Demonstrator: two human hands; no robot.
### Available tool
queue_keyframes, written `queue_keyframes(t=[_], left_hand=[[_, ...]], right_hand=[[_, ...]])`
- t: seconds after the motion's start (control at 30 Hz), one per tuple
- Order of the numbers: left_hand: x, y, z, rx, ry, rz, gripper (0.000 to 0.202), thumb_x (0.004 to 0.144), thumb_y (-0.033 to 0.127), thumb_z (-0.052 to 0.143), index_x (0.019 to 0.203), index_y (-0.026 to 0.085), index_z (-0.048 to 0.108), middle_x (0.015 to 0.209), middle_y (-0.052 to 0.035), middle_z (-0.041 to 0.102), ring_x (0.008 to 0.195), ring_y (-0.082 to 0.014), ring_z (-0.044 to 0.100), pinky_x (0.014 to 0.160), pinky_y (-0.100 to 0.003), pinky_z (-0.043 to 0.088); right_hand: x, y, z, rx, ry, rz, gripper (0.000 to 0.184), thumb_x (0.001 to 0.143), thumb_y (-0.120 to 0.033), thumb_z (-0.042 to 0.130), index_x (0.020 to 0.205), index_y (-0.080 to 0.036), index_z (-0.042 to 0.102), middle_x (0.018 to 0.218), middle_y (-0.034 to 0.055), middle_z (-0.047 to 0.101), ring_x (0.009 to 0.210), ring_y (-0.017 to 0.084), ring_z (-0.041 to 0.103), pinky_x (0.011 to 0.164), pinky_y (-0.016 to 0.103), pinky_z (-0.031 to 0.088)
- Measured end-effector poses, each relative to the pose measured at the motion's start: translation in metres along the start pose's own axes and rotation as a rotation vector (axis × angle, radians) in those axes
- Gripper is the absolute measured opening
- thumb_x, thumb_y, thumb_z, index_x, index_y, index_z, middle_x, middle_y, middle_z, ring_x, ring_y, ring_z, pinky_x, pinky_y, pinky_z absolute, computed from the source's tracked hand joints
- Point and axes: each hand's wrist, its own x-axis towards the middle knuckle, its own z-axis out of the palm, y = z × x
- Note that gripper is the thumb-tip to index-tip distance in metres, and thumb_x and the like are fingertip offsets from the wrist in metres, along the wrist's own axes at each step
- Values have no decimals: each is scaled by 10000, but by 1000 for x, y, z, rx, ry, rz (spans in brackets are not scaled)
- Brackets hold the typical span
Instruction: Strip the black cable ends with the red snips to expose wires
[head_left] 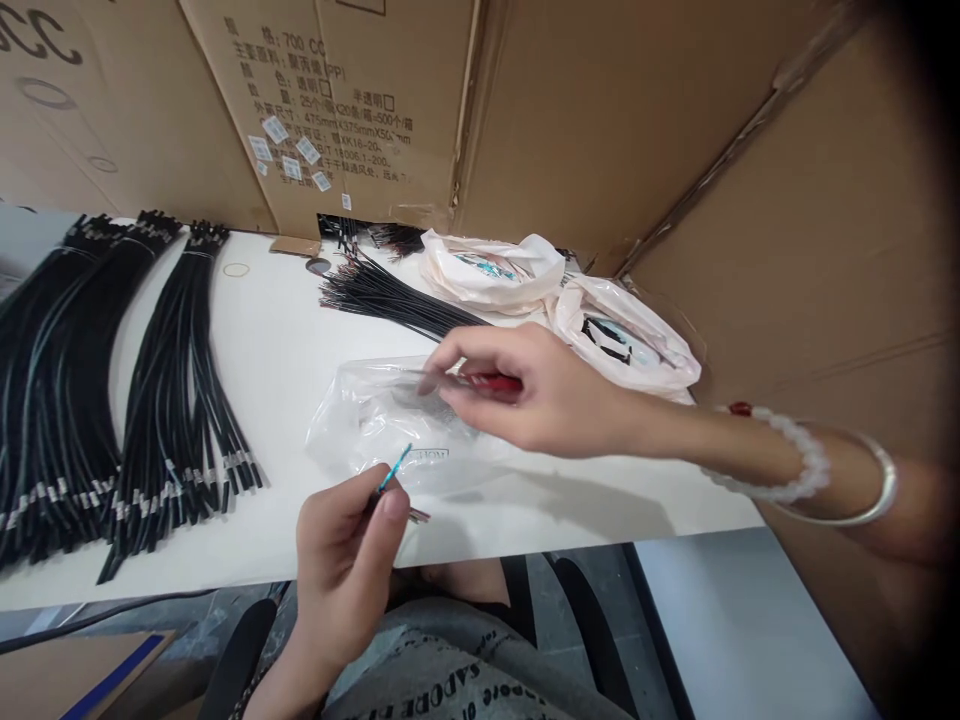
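Observation:
My left hand [349,555] pinches a black cable near the table's front edge. A blue wire [397,465] sticks up from its end, and several thin bare-tipped wires [418,516] point right. My right hand [517,385] is closed around a slim tool with a red handle [495,383]; its front part is blurred, so I cannot tell its kind. The right hand hovers over a clear plastic bag [345,410] that lies on the white table. What is inside the bag is hard to make out.
Bundles of black cables [176,380] lie on the left, and another bundle [405,300] lies behind the bag. Two white plastic bags [495,270] with small parts stand at the back right. Cardboard walls [555,110] enclose the table's back and right side.

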Motion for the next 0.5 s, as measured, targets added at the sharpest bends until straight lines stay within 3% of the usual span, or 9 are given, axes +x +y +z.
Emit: queue_keyframes(t=[0.13, 0.2, 0.3, 0.5], left_hand=[[0, -5, -7, -326, -61, -297, 359, 853, 493, 627, 654, 199, 681, 586, -19, 613, 560, -140, 573, 517, -231, 491], [1, -6, -7, -441, -94, -433, 386, 772, 560, 692, 646, 195, 699, 581, -32, 607, 536, -146, 552, 483, -247, 488], [4, -8, -4, -555, -124, -521, 431, 695, 585, 751, 568, 184, 656, 512, -9, 503, 469, -104, 423, 411, -217, 383], [9, -8, -3, -651, -247, -630, 534, 679, 610, 741, 495, 178, 487, 504, 30, 343, 475, -71, 271, 429, -210, 222]], right_hand=[[-7, -2, 4, -512, 172, -542, 228, 899, -117, 450, 968, -199, 651, 640, -83, 642, 515, 58, 432, 532, 218, 335], [-3, -1, 4, -657, 211, -696, 299, 939, -117, 391, 953, -219, 671, 572, -99, 589, 493, 61, 402, 501, 227, 306], [5, -1, 4, -703, 234, -781, 308, 937, -103, 405, 939, -186, 702, 534, -91, 538, 477, 61, 386, 475, 223, 301], [8, -8, 8, -789, 244, -887, 245, 895, -143, 505, 800, -205, 722, 484, -89, 445, 445, 58, 337, 435, 218, 288]])
